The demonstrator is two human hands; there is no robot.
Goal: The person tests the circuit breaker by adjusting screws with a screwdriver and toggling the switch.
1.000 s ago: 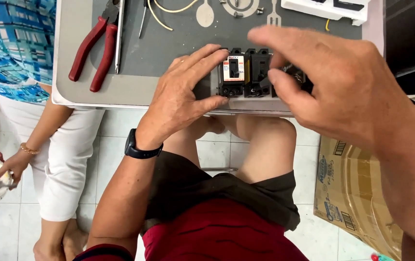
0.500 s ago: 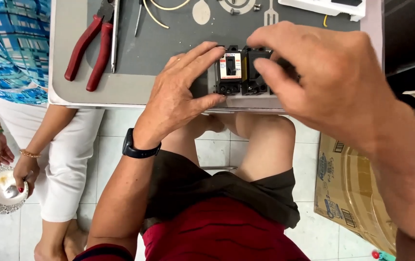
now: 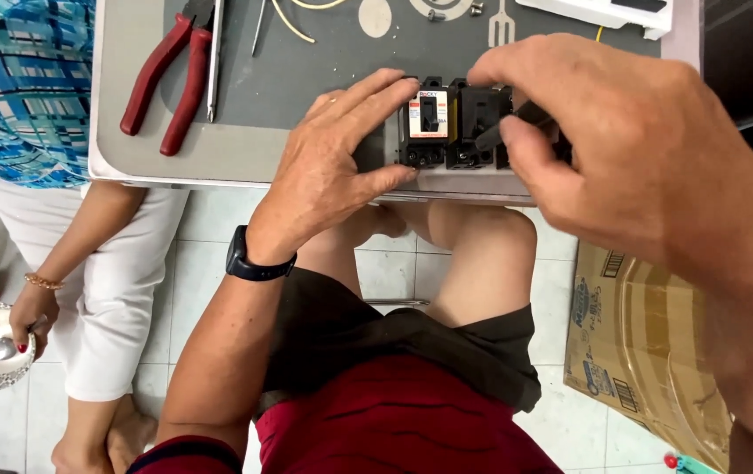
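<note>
My left hand (image 3: 328, 171) pinches the circuit breakers (image 3: 451, 123) at the tabletop (image 3: 218, 154) edge. My right hand (image 3: 631, 149) presses one breaker's toggle with fingertips together. Red pliers (image 3: 166, 83) lie left of my hands.

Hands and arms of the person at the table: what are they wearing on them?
Both hands are bare, no gloves. The left hand has a dark watch with a black strap on its wrist, and a thin ring shows on one finger. The right hand shows nothing worn. Both forearms are bare; a red sleeve with a dark band starts at the left upper arm.
</note>
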